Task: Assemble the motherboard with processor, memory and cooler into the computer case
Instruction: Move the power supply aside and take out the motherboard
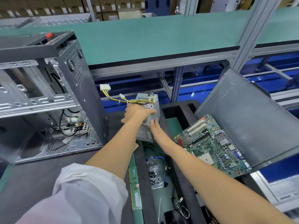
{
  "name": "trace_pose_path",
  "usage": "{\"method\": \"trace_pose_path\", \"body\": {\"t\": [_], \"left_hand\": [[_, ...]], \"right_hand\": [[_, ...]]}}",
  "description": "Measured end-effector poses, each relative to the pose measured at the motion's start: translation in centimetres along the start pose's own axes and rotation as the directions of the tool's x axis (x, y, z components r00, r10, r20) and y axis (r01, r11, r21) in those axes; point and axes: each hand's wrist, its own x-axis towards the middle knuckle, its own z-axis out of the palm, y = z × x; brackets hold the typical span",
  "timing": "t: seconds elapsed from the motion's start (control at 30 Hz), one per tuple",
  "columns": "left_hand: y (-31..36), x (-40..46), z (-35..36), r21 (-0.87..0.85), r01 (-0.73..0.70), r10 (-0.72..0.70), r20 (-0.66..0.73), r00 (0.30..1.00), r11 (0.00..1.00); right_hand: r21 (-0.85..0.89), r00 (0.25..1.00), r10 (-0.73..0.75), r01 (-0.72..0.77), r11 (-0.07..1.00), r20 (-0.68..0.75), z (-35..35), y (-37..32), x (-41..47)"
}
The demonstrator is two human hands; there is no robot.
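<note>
An open computer case (48,101) stands upright at the left on the dark mat. My left hand (137,113) grips the top of a grey power supply (149,107) together with its yellow and black cable bundle (113,97), held above a black foam tray (178,110). My right hand (154,127) touches the power supply's lower side with straight fingers. A green motherboard (212,146) leans tilted on the case's side panel (252,113) at the right. A green memory stick (135,189) lies near the tray's left edge.
A clear bag of screws (154,173) and blue and black cables (165,172) lie in the tray's slot. A green conveyor shelf (145,36) on an aluminium frame runs across the back, with blue bins (202,88) under it.
</note>
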Motion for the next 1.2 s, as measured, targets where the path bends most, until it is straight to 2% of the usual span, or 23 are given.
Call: {"method": "trace_pose_path", "body": {"t": [0.13, 0.3, 0.47, 0.63, 0.77, 0.83, 0.97, 1.07, 1.13, 1.2], "left_hand": [[1.1, -0.6, 1.4, -0.045, 0.018, -0.019, -0.012, 1.0, 0.999], [2.1, -1.0, 3.0, -0.115, 0.025, -0.022, 0.028, 0.999, 0.993], [1.6, -1.1, 3.7, -0.23, 0.006, 0.015, 0.09, 0.996, 0.973], [-1.8, -0.4, 4.7, -0.294, -0.063, 0.089, 0.076, 0.993, 0.954], [-5.2, 0.4, 6.1, -0.383, -0.039, 0.075, 0.078, 0.994, 0.923], [-6.2, 0.7, 6.9, -0.362, -0.052, 0.08, 0.063, 0.995, 0.931], [-7.2, 1.1, 7.5, -0.313, -0.111, 0.126, 0.027, 0.992, 0.943], [-7.6, 1.0, 7.6, -0.305, -0.143, 0.148, -0.007, 0.989, 0.941], [-7.5, 1.2, 7.3, -0.209, -0.215, 0.22, 0.003, 0.975, 0.954], [-7.2, 1.7, 6.5, -0.093, -0.263, 0.271, 0.082, 0.959, 0.96]], "right_hand": [[0.147, 0.991, 0.058, -0.076, 0.986, 0.121, -2.3, -0.3, 0.6], [0.158, 0.997, 0.057, -0.066, 0.985, 0.061, -3.6, 0.7, 1.7], [0.045, 0.999, 0.01, -0.008, 0.999, -0.052, -5.4, -0.1, 2.5], [-0.027, 0.991, -0.133, 0.132, 0.991, -0.03, -4.8, 0.7, 1.8], [-0.2, 0.988, -0.097, 0.071, 0.977, -0.12, -3.2, 2.6, 2.8], [-0.276, 0.979, -0.089, 0.037, 0.961, -0.181, -2.8, 3.3, 3.3], [-0.345, 0.974, -0.065, -0.013, 0.938, -0.215, -2.7, 3.7, 3.9], [-0.589, 0.947, -0.17, -0.025, 0.808, -0.273, -2.9, 3.6, 4.3], [-0.644, 0.93, -0.184, -0.068, 0.762, -0.317, -3.0, 3.3, 4.4], [-0.63, 0.927, -0.152, -0.108, 0.769, -0.344, -3.0, 3.0, 4.3]]}}
